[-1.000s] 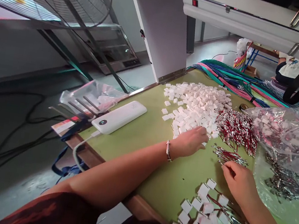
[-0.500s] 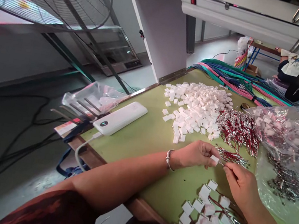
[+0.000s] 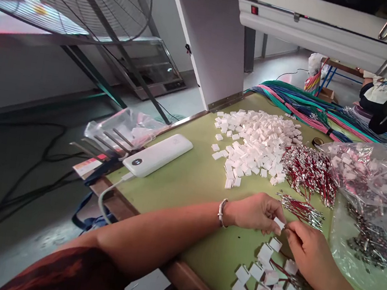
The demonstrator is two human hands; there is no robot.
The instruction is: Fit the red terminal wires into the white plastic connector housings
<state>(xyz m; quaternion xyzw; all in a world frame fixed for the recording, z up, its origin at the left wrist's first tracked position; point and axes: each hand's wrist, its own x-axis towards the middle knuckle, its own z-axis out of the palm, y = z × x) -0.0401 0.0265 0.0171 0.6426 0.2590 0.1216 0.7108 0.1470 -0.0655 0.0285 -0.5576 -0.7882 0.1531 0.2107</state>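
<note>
hands are together over the table (image 3: 189, 197) now, whereas a second ago they were apart: the left hand (image 3: 258, 213) was at the near edge of the pile of white blocks (image 3: 260, 135), and the right hand (image 3: 309, 247) was beside the small bunch of wires (image 3: 300, 209). since half a second ago the pair has shifted a little toward the table's near edge, with one block (image 3: 279, 223) held between them. that suggests the picking up is over for this piece and the work is at the point where block and wire meet; whether they are joined cannot be told.

the left hand is nearly closed, thumb and fingers curled in a narrow pinch on the block. the right hand is narrow too, thumb against forefinger, seemingly on a thin wire that its fingertips mostly hide; the two hands are almost touching.

toward the table's near edge, below the hands, lies a loose group of blocks with wires (image 3: 263, 272). the heap of red wires (image 3: 309, 169) sits beside the white pile, farther from that edge, and a clear plastic bag (image 3: 381, 173) lies toward the right side. a white power bank (image 3: 163, 155) rests near the table's left corner.
</note>
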